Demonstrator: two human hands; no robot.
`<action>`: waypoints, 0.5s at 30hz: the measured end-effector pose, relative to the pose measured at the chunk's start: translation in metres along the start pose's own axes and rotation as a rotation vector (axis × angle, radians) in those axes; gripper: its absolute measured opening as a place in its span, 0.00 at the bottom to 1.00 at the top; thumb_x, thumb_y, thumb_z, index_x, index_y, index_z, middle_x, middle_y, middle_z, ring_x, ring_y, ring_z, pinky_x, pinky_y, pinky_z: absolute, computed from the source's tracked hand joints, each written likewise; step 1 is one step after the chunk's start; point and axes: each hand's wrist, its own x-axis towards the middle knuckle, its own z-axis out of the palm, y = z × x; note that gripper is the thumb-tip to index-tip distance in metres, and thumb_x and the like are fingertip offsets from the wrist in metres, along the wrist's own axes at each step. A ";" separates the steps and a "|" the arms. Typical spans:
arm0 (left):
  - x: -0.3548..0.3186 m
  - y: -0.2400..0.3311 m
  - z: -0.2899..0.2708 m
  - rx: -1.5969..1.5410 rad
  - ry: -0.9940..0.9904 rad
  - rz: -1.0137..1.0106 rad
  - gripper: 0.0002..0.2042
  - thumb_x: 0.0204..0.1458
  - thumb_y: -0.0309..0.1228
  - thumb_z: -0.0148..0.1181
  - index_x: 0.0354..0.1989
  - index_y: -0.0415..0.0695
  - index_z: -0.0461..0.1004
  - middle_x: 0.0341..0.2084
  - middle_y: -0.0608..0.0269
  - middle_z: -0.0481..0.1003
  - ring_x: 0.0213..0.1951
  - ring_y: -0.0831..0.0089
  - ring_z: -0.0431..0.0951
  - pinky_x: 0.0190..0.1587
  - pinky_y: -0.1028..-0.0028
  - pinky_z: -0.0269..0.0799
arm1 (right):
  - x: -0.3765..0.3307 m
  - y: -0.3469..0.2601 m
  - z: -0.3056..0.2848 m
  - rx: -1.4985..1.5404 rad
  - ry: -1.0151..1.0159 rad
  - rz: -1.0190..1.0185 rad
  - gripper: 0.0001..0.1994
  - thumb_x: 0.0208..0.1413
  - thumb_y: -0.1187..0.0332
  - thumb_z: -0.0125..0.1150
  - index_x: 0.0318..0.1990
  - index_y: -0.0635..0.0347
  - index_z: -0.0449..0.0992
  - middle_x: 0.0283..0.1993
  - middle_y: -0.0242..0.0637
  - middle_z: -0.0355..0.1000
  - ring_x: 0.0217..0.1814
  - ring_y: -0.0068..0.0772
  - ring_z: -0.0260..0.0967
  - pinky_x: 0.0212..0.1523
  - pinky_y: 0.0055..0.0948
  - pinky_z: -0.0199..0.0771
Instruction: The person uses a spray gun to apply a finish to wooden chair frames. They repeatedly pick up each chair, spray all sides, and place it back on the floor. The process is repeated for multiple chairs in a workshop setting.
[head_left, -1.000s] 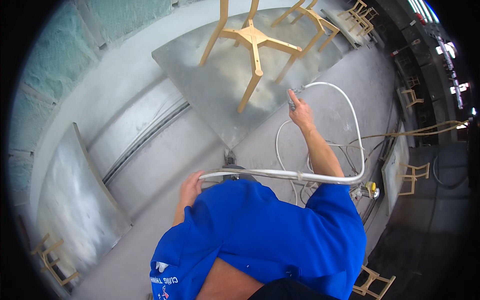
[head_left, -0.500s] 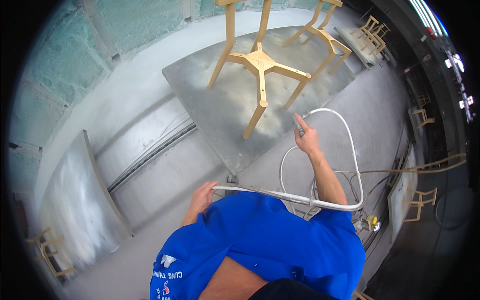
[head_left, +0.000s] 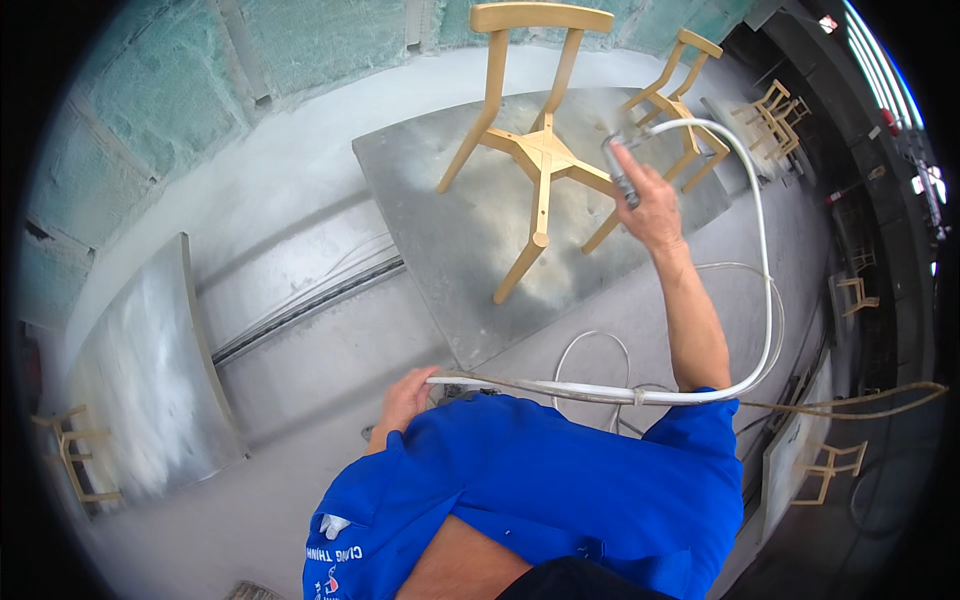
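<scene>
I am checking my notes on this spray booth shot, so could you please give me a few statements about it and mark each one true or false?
1. The right hand holds a grey metal spray gun aimed toward the pale wooden chair frame. True.
2. The left hand grips the long white flexible hose near the blue shirt. True.
3. The chair frame stands on a red plastic crate. False: it stands on a flat grey metal platform.
4. The white hose runs straight from hand to hand. False: it loops out wide to the person's right before reaching the gun.
5. Only one chair is in view. False: another wooden chair stands behind.
</scene>
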 end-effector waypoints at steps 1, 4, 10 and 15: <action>0.000 -0.002 0.000 0.027 0.014 -0.002 0.17 0.55 0.17 0.62 0.53 0.43 0.78 0.41 0.51 0.81 0.39 0.50 0.82 0.41 0.63 0.77 | 0.009 0.004 -0.005 0.008 0.029 0.008 0.34 0.55 0.73 0.66 0.70 0.31 0.70 0.37 0.41 0.76 0.36 0.50 0.76 0.41 0.46 0.78; 0.000 -0.003 0.002 0.101 0.056 0.028 0.17 0.54 0.17 0.63 0.53 0.45 0.78 0.40 0.52 0.81 0.38 0.50 0.82 0.40 0.63 0.78 | 0.022 0.005 -0.013 -0.050 0.039 -0.018 0.36 0.52 0.75 0.67 0.69 0.32 0.71 0.39 0.39 0.75 0.37 0.47 0.76 0.39 0.44 0.78; 0.009 -0.005 0.007 0.078 0.090 0.063 0.18 0.51 0.17 0.64 0.51 0.45 0.78 0.38 0.52 0.80 0.37 0.49 0.82 0.37 0.61 0.77 | 0.005 -0.028 -0.004 0.057 -0.160 -0.263 0.39 0.47 0.76 0.67 0.68 0.26 0.71 0.38 0.35 0.75 0.38 0.46 0.77 0.38 0.44 0.80; 0.011 -0.017 0.001 0.077 0.081 0.091 0.18 0.51 0.17 0.64 0.51 0.45 0.78 0.38 0.52 0.80 0.36 0.47 0.81 0.37 0.60 0.76 | 0.003 -0.054 0.002 0.025 -0.531 -0.256 0.39 0.46 0.75 0.68 0.68 0.27 0.71 0.38 0.35 0.75 0.37 0.46 0.77 0.38 0.44 0.80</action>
